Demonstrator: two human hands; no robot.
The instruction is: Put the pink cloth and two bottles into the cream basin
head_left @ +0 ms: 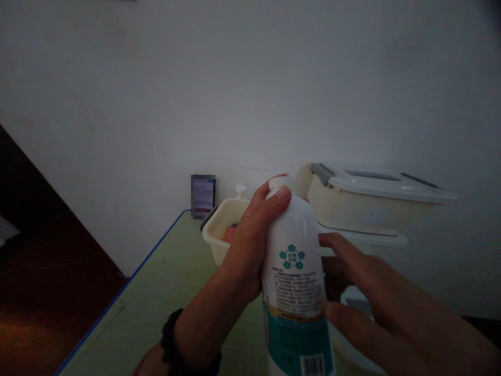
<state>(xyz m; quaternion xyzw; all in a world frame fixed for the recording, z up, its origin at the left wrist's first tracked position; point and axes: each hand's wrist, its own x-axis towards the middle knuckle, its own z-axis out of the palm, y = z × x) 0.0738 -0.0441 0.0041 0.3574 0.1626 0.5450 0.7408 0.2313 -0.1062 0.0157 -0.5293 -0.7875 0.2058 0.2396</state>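
A large white plastic bottle [294,292] with a white screw cap stands upright before me. Its printed back shows a green emblem, small text, a teal band and a barcode; its base is cut off by the lower edge. My left hand [254,230] is closed around the bottle's neck and shoulder, thumb just below the cap [281,181]. On the right side, my right hand [364,292] grips the bottle's body, thumb and forefinger against its edge. The other fingers of that hand are partly hidden behind the bottle.
Behind the left hand is a cream basin [217,245] with something pink inside. A white pump top [240,190] rises beyond it. A phone-like screen [203,196] leans on the wall. Lidded cream storage boxes [352,209] are stacked right. The green table [156,292] has a blue edge.
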